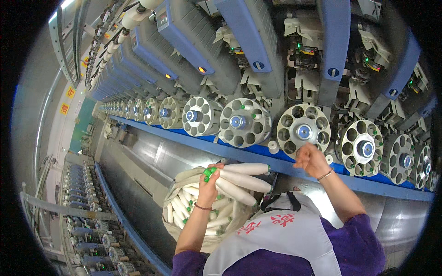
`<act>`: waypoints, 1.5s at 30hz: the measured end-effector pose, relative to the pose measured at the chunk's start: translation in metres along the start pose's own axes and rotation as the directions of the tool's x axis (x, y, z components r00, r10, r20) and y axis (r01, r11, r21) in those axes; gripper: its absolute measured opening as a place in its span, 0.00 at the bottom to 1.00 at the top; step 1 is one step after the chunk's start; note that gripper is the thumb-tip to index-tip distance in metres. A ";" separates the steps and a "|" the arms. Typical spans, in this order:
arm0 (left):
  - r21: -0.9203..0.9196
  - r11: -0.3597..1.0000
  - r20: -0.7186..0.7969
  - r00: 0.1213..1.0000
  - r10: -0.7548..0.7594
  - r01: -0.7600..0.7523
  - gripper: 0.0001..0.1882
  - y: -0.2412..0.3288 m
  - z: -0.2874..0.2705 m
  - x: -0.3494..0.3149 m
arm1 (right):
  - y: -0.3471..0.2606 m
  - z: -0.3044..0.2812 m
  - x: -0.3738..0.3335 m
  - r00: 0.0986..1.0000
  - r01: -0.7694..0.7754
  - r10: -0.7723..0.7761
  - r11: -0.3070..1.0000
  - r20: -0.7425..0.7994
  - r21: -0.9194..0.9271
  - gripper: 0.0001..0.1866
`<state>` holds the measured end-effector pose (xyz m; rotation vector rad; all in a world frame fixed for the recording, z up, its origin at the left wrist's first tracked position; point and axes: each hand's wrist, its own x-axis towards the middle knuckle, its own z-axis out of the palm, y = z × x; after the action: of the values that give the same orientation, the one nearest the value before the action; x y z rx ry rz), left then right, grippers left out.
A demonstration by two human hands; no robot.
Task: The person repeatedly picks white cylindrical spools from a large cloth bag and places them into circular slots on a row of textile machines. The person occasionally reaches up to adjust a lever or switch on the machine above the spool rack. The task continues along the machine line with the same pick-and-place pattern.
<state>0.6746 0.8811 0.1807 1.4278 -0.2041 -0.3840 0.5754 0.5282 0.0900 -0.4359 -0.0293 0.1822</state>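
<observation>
My left hand [211, 184] is closed around the green ends of a bunch of white yarn bobbins [244, 181]. Three of them fan out to the right, above an open cloth sack [171, 202]. More white bobbins [181, 204] with green tips lie loosely in the sack. My right hand [311, 161] is up at the lower rim of a round magazine [287, 141] with a ring of holes and a blue hub. Its fingers are curled together; whether a thread or anything else is between them cannot be made out.
Similar round magazines [225, 133] line a blue rail [202, 141], some with green-tipped bobbins in their holes. Grey and blue machine units [184, 37] rise behind them. Small white cones [273, 147] stand by the rail. Another machine row [87, 216] runs along the left.
</observation>
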 end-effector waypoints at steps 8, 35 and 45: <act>0.109 0.983 0.079 0.987 0.139 -0.148 0.11 0.010 -0.020 0.000 | 0.069 0.075 0.055 0.925 0.119 -0.375 0.141 0.058 -0.983 0.23; 0.370 0.808 0.321 0.879 0.353 -0.459 0.11 -0.068 0.164 0.092 | 0.000 0.037 0.028 0.715 0.017 -0.690 -0.144 0.113 -0.989 0.08; 0.471 0.746 0.391 0.870 0.301 -0.470 0.13 -0.095 0.284 0.149 | -0.099 -0.058 -0.010 0.556 -0.319 -0.816 -0.384 0.157 -0.867 0.10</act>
<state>0.6958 0.5541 0.1129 1.8427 -0.9128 -0.1836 0.5866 0.4144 0.0789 -2.3545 0.5787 -0.9200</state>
